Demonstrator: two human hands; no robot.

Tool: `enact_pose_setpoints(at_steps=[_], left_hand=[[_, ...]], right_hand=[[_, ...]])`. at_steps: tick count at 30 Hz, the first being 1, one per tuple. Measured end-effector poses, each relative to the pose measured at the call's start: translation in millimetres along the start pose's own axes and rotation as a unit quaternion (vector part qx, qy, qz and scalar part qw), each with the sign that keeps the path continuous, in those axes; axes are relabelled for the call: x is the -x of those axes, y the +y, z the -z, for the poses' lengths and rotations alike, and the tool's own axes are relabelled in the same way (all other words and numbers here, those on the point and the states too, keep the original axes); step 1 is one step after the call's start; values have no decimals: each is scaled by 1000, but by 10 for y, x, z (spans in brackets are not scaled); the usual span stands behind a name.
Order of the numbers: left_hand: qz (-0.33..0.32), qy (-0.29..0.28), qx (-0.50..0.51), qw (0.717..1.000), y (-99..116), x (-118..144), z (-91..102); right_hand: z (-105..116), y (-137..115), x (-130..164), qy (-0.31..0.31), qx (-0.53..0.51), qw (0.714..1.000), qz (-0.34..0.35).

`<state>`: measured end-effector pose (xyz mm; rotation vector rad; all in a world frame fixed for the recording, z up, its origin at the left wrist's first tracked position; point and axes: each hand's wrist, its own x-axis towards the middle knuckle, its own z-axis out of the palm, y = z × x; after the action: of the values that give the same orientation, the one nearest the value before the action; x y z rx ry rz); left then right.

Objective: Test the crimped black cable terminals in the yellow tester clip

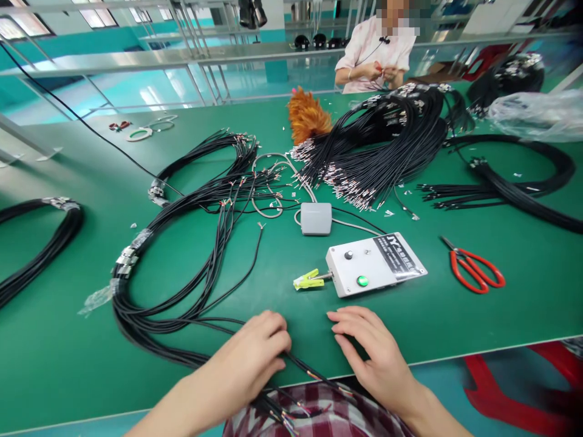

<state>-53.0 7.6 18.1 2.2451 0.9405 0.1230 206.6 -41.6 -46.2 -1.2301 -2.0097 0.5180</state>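
My left hand [255, 349] is closed over a few black cables [314, 371] near the table's front edge. Their stripped ends, with thin coloured wires, stick out on the right of it. More cable ends [285, 419] hang below that hand, over a checked cloth. My right hand [371, 343] hovers to the right, its fingers apart and holding nothing. From the left hand, the cables run back into a large looped black bundle [121, 306] bound with clear wrap. Beyond the right hand lies a grey control box [364, 285] with a green button and a yellow-green clip [310, 280] at its left end.
Red-handled scissors [476, 270] lie at right. A grey block [316, 218] with cords sits behind the box. Large cable piles [387, 139], an orange feather duster [308, 115] and a plastic bag [537, 115] stand farther back. A person [378, 48] works across the table.
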Motion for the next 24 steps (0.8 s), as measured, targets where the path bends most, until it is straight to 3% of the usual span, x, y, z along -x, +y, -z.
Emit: enact_pose_setpoints(at_steps=[3,6,13,17,21,22,24], left_hand=[[9,-39,-53,998,135,33,-66],[14,-28,-3,999,140,21,-23],[18,-84,-70,994,159,-15,-7],[30,-22,46,998,201,29,98],[45,46,103,993,277,-27,114],[37,55,109,992,293,-62,91],[23,72,122,990,316,-135,31]], right_hand=[[15,-40,-21,-7,-41,999,-31],[25,-120,-39,-17,-100,993,-65],[13,-189,-33,-38,-102,992,-59],[42,-276,-66,-68,-101,992,-45],[63,-468,-139,-244,-144,958,38],[65,-498,-157,-269,-172,947,25],[67,-508,-198,-252,-240,934,-82]])
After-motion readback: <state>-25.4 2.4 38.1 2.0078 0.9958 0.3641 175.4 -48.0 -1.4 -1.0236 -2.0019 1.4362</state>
